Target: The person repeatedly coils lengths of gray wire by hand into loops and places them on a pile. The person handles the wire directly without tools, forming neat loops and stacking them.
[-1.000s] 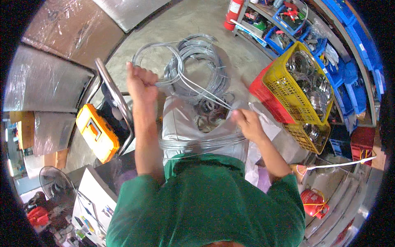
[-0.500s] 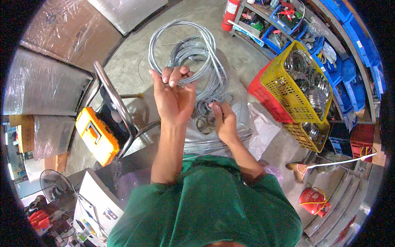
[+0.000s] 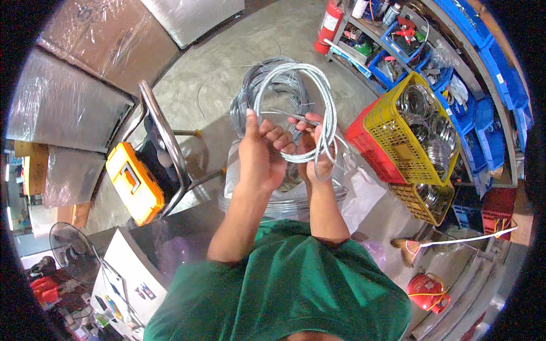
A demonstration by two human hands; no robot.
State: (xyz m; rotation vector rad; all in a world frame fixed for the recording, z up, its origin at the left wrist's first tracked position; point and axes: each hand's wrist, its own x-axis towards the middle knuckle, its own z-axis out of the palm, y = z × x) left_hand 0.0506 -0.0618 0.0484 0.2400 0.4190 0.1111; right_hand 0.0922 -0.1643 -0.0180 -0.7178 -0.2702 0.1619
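A looped coil of grey wire rope [image 3: 328, 105] is held up in front of me between both hands. My left hand [image 3: 261, 159] is closed around the coil's lower left side, its thumb pointing up. On the lower right side my right hand [image 3: 316, 162] has its fingers bent around the strands, with a short length of rope crossing the loop at its fingertips. Part of its grip is hidden behind the coil. Just beyond, larger coils of wire rope [image 3: 243, 94] lie in a pile. Below my hands are more stacked wire loops [image 3: 273, 209].
To the left, a yellow-orange case [image 3: 133, 184] rests by a chair with a metal tube frame [image 3: 162, 133]. On the right stand a yellow crate [image 3: 392, 128] of metal rings, a red crate [image 3: 367, 145] and shelves with blue bins [image 3: 489, 111]. A fire extinguisher [image 3: 330, 28] stands ahead.
The held coil has come down and to the right, nearer my body. My right hand has risen from the lower coils to the held coil, and my left hand has moved right.
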